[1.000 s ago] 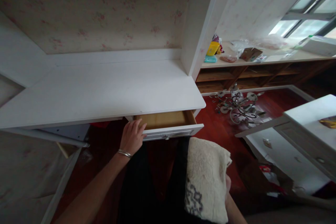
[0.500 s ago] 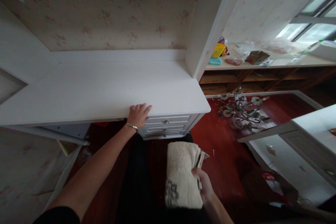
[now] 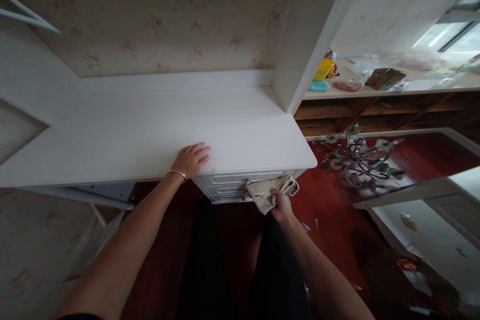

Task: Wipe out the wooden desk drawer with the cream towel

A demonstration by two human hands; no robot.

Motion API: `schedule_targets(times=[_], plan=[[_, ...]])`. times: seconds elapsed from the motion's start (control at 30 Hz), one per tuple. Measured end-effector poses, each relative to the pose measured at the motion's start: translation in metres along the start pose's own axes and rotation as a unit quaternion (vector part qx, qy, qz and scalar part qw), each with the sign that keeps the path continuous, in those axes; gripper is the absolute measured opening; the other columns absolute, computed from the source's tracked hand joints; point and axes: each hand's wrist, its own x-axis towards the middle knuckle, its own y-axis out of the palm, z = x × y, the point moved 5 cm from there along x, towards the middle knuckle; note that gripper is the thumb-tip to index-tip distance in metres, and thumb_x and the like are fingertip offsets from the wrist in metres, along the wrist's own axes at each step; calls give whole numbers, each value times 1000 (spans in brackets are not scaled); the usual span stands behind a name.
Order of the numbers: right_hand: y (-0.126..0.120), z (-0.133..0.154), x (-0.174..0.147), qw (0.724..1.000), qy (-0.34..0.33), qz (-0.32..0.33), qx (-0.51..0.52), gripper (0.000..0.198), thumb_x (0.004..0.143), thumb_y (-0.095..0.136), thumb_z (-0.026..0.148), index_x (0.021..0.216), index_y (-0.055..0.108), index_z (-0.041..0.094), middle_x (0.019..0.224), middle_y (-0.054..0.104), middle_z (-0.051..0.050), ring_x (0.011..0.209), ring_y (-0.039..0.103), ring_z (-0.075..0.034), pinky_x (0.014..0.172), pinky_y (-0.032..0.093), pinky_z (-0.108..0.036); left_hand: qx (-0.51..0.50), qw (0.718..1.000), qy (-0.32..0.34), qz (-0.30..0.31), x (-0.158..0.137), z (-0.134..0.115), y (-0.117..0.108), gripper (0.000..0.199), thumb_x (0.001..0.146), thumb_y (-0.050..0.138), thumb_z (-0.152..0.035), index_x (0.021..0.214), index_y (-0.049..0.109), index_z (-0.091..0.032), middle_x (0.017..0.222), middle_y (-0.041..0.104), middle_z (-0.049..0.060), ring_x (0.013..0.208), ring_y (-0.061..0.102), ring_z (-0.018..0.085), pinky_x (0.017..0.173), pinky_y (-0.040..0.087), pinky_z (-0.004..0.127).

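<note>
My left hand (image 3: 190, 159) lies flat on the front edge of a white desk (image 3: 150, 130), fingers stretched out and holding nothing. In my right hand (image 3: 281, 206) is a folded cream cloth (image 3: 264, 194), gripped between thumb and fingers. The cloth is against the drawer fronts (image 3: 221, 180) under the desk's right end and covers part of them. A small metal knob (image 3: 246, 181) shows just left of the cloth. My right fingers are partly hidden by the cloth.
A metal chandelier (image 3: 360, 160) lies on the red wooden floor (image 3: 311, 250) to the right. Beyond it, a low shelf unit (image 3: 337, 110) carries a yellow container (image 3: 324, 69) and a cardboard box (image 3: 385, 78). A white cabinet (image 3: 420, 230) stands at the right.
My right hand has moved the cloth up and forward from above my lap to the drawer fronts. My left hand has shifted slightly left on the desk edge.
</note>
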Motion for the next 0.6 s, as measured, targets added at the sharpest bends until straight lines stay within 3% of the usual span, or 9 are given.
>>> schedule_targets(times=[0.27, 0.43, 0.6], plan=[[27, 1, 14, 995, -1, -96, 24, 38, 53, 48, -3, 82, 48, 20, 64, 60, 9, 56, 61, -12, 61, 58, -29, -3, 1000, -9, -6, 1, -2, -5, 42, 92, 38, -50, 129, 53, -35, 140, 49, -3, 122, 49, 20, 104, 36, 39], [37, 29, -2, 992, -41, -118, 15, 41, 54, 49, -3, 86, 51, 22, 68, 61, 9, 61, 62, -12, 60, 58, -29, -14, 1000, -9, -13, 0, -3, -7, 41, 92, 39, -49, 128, 54, -34, 139, 50, -2, 122, 49, 20, 103, 37, 40], [61, 53, -35, 995, -55, -88, 12, 41, 53, 49, -4, 85, 53, 20, 70, 61, 7, 61, 62, -13, 60, 58, -29, -22, 1000, -6, -20, -1, -3, -7, 41, 92, 40, -49, 127, 55, -34, 138, 51, -2, 121, 50, 20, 103, 38, 39]])
